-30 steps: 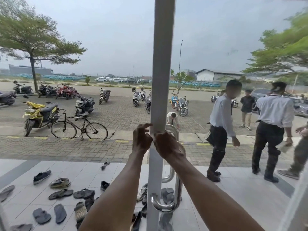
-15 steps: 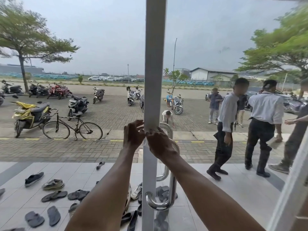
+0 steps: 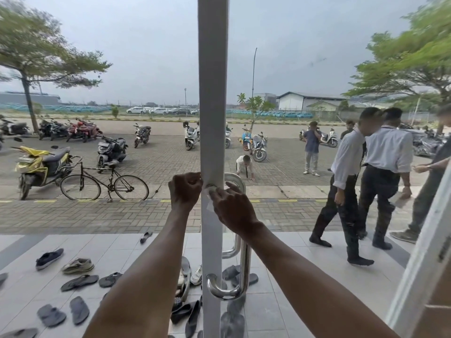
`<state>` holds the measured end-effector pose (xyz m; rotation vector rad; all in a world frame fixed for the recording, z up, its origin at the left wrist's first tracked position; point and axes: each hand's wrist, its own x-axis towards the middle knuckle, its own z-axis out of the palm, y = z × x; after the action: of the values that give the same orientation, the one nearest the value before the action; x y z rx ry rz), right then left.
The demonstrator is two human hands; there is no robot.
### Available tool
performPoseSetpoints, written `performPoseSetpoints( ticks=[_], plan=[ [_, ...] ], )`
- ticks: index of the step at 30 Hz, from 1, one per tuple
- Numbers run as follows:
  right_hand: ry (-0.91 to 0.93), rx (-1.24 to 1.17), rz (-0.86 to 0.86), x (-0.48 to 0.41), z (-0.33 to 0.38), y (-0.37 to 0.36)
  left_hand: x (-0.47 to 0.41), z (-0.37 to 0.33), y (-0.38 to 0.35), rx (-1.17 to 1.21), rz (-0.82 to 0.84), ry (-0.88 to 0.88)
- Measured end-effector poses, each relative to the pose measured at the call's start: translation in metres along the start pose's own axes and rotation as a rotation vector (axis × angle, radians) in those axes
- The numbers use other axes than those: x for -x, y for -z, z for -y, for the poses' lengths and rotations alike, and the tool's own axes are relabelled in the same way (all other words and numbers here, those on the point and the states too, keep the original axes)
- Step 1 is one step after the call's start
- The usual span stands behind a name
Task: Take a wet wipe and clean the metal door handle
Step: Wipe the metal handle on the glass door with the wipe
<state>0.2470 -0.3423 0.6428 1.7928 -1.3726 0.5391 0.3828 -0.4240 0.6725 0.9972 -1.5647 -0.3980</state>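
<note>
Left hand (image 3: 185, 191): curled at the left edge of the door frame (image 3: 212, 93); grasp unclear.
Wet wipe (image 3: 209, 192): thin, limp, damp; pressed at the handle's top mount.
Right hand (image 3: 234, 208): pinching the wipe.
Door handle (image 3: 244, 264): rigid, slick, fixed; probably best wrapped in the wipe.

No text, label, brand, number or sign is readable anywhere; every marking is too small or blurred.

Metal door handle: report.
Right hand holds white wet wipe at top of curved steel door handle. Left hand curled at white door frame, grip unclear. Nothing obstructs.
</note>
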Motion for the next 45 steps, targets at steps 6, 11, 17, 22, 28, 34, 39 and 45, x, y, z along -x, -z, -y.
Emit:
performPoseSetpoints(
  ticks=[6, 11, 17, 22, 28, 34, 39, 45],
  plan=[
    [-0.097, 0.003, 0.127, -0.033, 0.024, -0.013, -0.002, -0.001, -0.001, 0.037, -0.010, 0.018],
    [-0.038, -0.011, 0.042, -0.014, 0.013, -0.011, -0.006, 0.000, -0.001, 0.054, 0.008, 0.029],
    [-0.042, -0.207, -0.075, 0.015, -0.017, 0.003, -0.007, 0.003, -0.008, 0.065, -0.012, 0.092],
    [-0.075, -0.286, 0.075, 0.002, -0.012, 0.007, -0.004, 0.000, -0.015, 0.037, -0.052, 0.102],
    [-0.079, -0.179, 0.111, -0.006, -0.001, 0.000, -0.003, -0.001, -0.016, -0.017, -0.043, 0.085],
    [-0.063, -0.319, -0.075, 0.031, -0.032, -0.002, 0.009, 0.004, -0.020, -0.247, 0.056, -0.232],
    [-0.122, -0.363, -0.120, 0.042, -0.037, 0.000, 0.017, 0.017, -0.014, -0.508, 0.201, -0.506],
    [-0.091, -0.314, 0.024, 0.014, -0.010, 0.006, 0.014, 0.015, -0.013, -0.600, 0.220, -0.514]
  ],
)
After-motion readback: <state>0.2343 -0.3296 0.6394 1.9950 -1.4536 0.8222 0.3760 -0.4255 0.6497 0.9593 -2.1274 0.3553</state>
